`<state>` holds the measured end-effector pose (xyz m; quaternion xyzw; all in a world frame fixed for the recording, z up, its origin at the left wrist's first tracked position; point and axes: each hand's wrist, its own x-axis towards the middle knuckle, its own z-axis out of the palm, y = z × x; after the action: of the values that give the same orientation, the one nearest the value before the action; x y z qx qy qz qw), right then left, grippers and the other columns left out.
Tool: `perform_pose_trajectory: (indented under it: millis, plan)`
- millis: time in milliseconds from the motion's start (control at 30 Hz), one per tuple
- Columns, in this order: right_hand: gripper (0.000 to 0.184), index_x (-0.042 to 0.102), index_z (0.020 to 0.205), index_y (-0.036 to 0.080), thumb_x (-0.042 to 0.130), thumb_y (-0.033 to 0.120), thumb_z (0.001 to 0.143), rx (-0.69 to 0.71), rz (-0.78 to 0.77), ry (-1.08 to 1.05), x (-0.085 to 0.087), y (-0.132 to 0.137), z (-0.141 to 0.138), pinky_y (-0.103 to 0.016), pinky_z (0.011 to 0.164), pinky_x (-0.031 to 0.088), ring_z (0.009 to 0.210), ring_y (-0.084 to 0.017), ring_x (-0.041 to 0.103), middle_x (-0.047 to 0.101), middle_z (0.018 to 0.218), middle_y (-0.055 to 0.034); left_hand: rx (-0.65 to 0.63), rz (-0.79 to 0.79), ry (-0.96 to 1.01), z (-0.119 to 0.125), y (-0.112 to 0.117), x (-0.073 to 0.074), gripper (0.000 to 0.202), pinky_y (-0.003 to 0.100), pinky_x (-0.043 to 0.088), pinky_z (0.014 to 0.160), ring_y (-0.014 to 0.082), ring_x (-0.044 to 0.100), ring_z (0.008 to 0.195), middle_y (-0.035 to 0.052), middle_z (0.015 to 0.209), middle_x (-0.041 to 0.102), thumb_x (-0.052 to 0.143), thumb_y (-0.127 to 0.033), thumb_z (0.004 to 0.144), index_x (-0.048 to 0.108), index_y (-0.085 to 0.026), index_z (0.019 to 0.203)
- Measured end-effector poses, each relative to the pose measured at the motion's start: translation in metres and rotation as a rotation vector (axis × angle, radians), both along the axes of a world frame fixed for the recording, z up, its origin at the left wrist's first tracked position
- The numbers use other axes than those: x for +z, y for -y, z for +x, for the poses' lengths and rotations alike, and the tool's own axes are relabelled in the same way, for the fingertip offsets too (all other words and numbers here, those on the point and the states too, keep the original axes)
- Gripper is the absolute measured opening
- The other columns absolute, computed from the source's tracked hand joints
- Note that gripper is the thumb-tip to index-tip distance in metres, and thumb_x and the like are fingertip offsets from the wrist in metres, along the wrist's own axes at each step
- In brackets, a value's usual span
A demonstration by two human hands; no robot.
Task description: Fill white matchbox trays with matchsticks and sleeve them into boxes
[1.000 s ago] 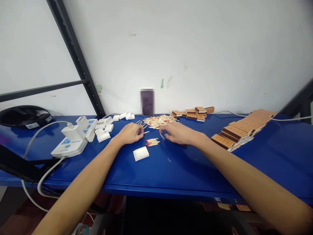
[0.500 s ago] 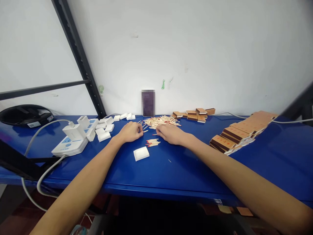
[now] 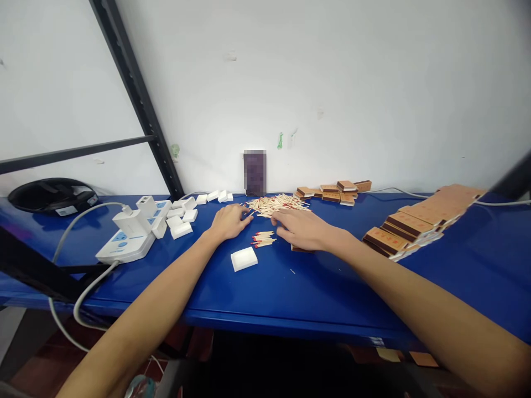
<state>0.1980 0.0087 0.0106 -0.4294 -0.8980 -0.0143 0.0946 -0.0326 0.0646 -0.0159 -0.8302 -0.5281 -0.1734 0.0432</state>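
Left hand (image 3: 229, 222) spread, right hand (image 3: 305, 228) curled, thumb apart, both beside the messy heap of red-tipped wooden matches (image 3: 282, 204); small match row (image 3: 264, 239) between them, probably for easy reach.

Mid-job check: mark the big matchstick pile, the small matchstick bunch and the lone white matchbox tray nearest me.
Big matchstick pile (image 3: 279, 205): head view, middle of the heap.
Small matchstick bunch (image 3: 264, 239): head view, middle of the sticks.
White matchbox tray (image 3: 244, 258): head view, bare middle.
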Motion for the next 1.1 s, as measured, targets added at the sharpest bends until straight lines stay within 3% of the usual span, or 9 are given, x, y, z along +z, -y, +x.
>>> perform_pose_trajectory:
  millis: [100,233,333,500,633,700,800,933,1100]
  plan:
    - [0.017,0.052,0.099,0.021,0.049,0.029,0.083,-0.002,-0.081,0.002,0.005,0.006,0.007,-0.029,0.066,0.034,0.084,-0.021,0.058,0.066,0.099,-0.0061,0.017,0.018,-0.074,0.002,0.001,0.000,0.034,0.032,0.045,0.074,0.0253,0.062,0.091,0.0088,0.098,0.065,0.049,-0.042,0.092,0.070,-0.020,0.105]
    - [0.024,0.052,0.097,0.023,0.055,0.028,0.074,0.002,-0.209,0.037,0.011,0.008,0.016,-0.027,0.059,0.032,0.074,-0.019,0.057,0.066,0.089,-0.0032,0.066,0.023,-0.029,0.003,0.004,0.000,0.039,0.033,0.046,0.080,0.0260,0.060,0.097,0.0089,0.104,0.065,0.051,-0.044,0.090,0.064,-0.020,0.118]
    - [0.026,0.054,0.098,0.022,0.056,0.027,0.072,-0.038,-0.248,0.062,0.012,0.002,0.022,-0.028,0.056,0.032,0.071,-0.019,0.057,0.065,0.084,-0.0037,0.087,-0.006,-0.019,0.004,0.004,-0.002,0.037,0.035,0.047,0.081,0.0268,0.060,0.096,0.0097,0.104,0.063,0.050,-0.046,0.091,0.068,-0.020,0.111]
    - [0.023,0.057,0.097,0.022,0.056,0.026,0.074,-0.108,-0.199,0.121,0.007,-0.015,0.039,-0.029,0.056,0.033,0.072,-0.021,0.058,0.066,0.086,-0.0053,0.042,-0.034,0.029,0.001,0.000,0.000,0.025,0.034,0.047,0.082,0.0238,0.059,0.091,0.0084,0.097,0.062,0.053,-0.032,0.088,0.074,-0.021,0.098]
    - [0.030,0.060,0.104,0.020,0.054,0.016,0.075,-0.215,-0.117,0.181,0.007,-0.023,0.052,-0.030,0.061,0.036,0.082,-0.024,0.060,0.067,0.097,-0.0092,-0.051,-0.064,0.055,-0.005,-0.001,0.002,0.021,0.033,0.046,0.083,0.0218,0.059,0.088,0.0066,0.091,0.061,0.055,-0.022,0.082,0.074,-0.020,0.092]
    - [0.032,0.062,0.106,0.019,0.050,0.012,0.078,-0.228,0.014,0.165,0.006,-0.021,0.048,-0.032,0.066,0.037,0.091,-0.026,0.059,0.066,0.105,-0.0117,-0.100,-0.077,0.064,-0.007,0.001,0.003,0.021,0.033,0.046,0.082,0.0207,0.059,0.086,0.0061,0.090,0.061,0.054,-0.020,0.080,0.073,-0.020,0.091]
    - [0.029,0.062,0.106,0.018,0.044,0.014,0.084,-0.171,0.181,-0.023,0.001,-0.013,0.026,-0.032,0.072,0.038,0.095,-0.024,0.058,0.064,0.110,-0.0113,-0.161,-0.090,0.066,-0.008,0.002,0.004,0.020,0.031,0.046,0.078,0.0193,0.059,0.081,0.0045,0.086,0.063,0.053,-0.016,0.078,0.070,-0.019,0.088]
    - [0.027,0.061,0.104,0.015,0.044,0.011,0.083,-0.113,0.103,-0.245,-0.010,0.001,-0.011,-0.029,0.078,0.039,0.093,-0.021,0.058,0.065,0.105,-0.0106,-0.276,-0.093,0.093,-0.005,0.003,0.003,0.020,0.028,0.045,0.073,0.0169,0.059,0.073,0.0007,0.074,0.066,0.051,-0.012,0.076,0.068,-0.019,0.082]
    - [0.029,0.057,0.111,0.014,0.040,0.013,0.088,-0.226,-0.012,-0.143,-0.019,0.003,-0.020,-0.031,0.077,0.041,0.098,-0.024,0.060,0.063,0.112,-0.0150,-0.335,-0.078,0.158,0.007,0.011,0.002,0.023,0.027,0.046,0.075,0.0158,0.062,0.074,0.0003,0.077,0.071,0.051,-0.009,0.076,0.071,-0.019,0.083]
